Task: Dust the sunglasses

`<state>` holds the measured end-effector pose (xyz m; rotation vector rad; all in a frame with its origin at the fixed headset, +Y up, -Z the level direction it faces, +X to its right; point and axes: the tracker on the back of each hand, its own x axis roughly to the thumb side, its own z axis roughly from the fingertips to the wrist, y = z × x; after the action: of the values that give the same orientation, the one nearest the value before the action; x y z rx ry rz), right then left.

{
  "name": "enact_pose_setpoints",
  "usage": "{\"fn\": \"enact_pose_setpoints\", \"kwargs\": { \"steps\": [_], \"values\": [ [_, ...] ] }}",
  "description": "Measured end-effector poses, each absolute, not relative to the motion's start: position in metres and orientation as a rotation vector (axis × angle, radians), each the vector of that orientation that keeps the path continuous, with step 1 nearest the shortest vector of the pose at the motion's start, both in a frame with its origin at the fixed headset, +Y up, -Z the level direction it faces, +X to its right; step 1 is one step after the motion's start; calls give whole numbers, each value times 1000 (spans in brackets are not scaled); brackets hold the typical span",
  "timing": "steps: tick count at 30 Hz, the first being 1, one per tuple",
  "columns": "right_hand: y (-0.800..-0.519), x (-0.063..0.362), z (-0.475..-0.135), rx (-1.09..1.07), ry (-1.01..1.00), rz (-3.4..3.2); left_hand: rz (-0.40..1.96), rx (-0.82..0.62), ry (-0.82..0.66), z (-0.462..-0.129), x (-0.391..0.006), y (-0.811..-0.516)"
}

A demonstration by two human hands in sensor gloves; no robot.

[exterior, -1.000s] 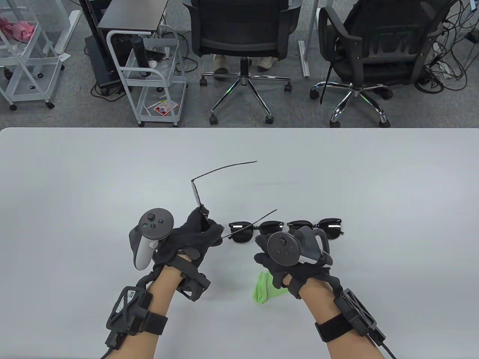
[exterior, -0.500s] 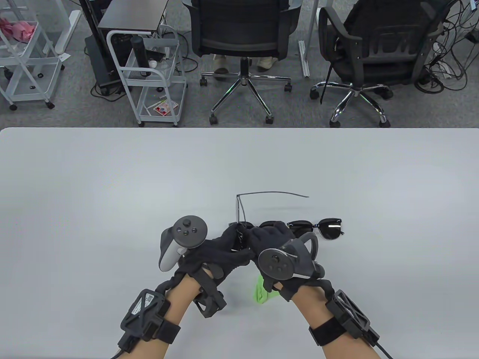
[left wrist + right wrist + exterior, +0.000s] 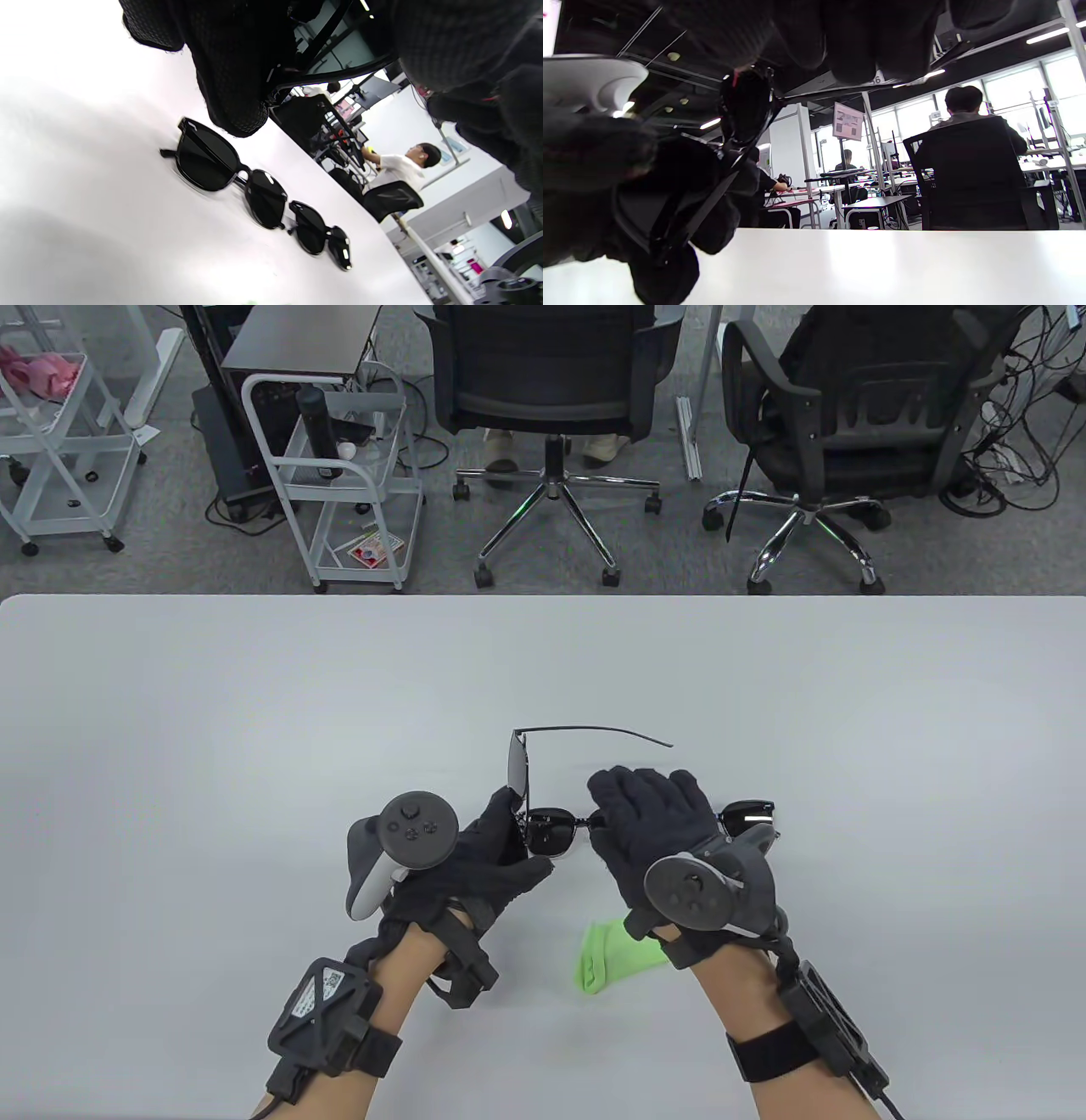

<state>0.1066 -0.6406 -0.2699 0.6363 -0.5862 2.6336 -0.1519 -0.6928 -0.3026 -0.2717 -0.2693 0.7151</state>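
My right hand [image 3: 657,823] has opened up since half a second ago, when it was bunched against my left hand [image 3: 488,857] over the lifted sunglasses [image 3: 519,772]; now its fingers are spread flat. That thin-framed pair has barely shifted: my left fingers pinch it by its lower end and hold it above the table [image 3: 254,712], lens on edge, one temple arm running off to the right toward the far edge.

Under it, two more sunglasses lie in a row near the front edge. The near pair [image 3: 229,173] sits between my hands, the second pair [image 3: 324,235] just beyond it to the right, mostly under my right palm in the table view. I can't tell whether that palm touches them.

The green cloth [image 3: 615,954] lies behind my right wrist, close to the front edge. I reckon the cloth comes next. My right hand is nearer; it must draw back toward me while the left steadies the frame.
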Motion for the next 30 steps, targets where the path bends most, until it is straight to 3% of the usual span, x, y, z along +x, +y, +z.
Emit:
{"fn": "enact_pose_setpoints", "kwargs": {
  "steps": [6, 11, 17, 23, 30],
  "values": [
    [-656, 116, -283, 502, -466, 2736, 604, -253, -398, -298, -140, -686],
    [-663, 117, -284, 441, -308, 2517, 576, -251, -406, -295, -136, -686],
    [-669, 93, -283, 625, -57, 2269, 606, -294, -447, -292, -128, -687],
    [-667, 81, -279, 795, -81, 2444, 591, -338, -465, -290, -121, -689],
    [-668, 84, -281, 749, -95, 2483, 522, -270, -413, -301, -139, -683]
  ]
}}
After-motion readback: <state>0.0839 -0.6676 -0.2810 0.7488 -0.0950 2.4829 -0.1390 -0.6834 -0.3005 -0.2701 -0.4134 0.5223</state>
